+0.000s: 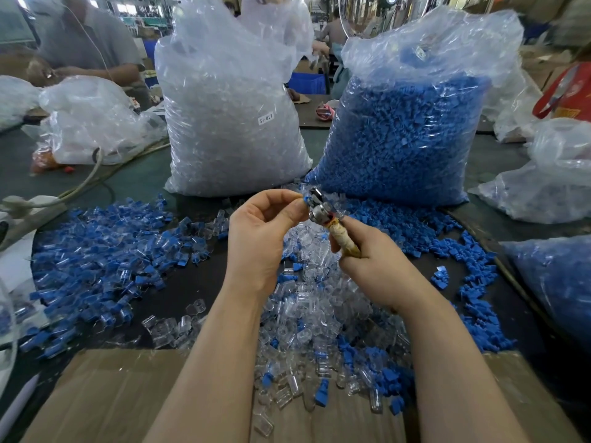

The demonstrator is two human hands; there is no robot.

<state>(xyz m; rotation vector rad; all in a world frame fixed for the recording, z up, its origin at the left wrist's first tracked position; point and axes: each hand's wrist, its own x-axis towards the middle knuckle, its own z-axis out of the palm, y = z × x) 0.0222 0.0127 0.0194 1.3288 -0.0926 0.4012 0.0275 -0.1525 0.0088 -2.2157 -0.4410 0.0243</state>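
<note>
My left hand [259, 231] pinches a small blue-and-clear plastic piece [307, 199] between thumb and fingertips, right against the metal head of a hand tool [321, 207]. My right hand [371, 260] grips that tool by its tape-wrapped handle [343, 239], head pointing up and to the left. Both hands hover above the dark table [198, 282], over a heap of loose clear plastic shells [307, 318]. Assembled blue-and-clear pieces [99, 251] lie piled to the left. Loose blue inserts [447, 238] spread to the right.
Two tall plastic bags stand behind the hands: one of clear parts [230, 116], one of blue parts [406, 132]. A cardboard sheet [121, 398] lies at the near edge. More bags sit left [92, 123] and right [550, 187]. A person [86, 39] works at the back left.
</note>
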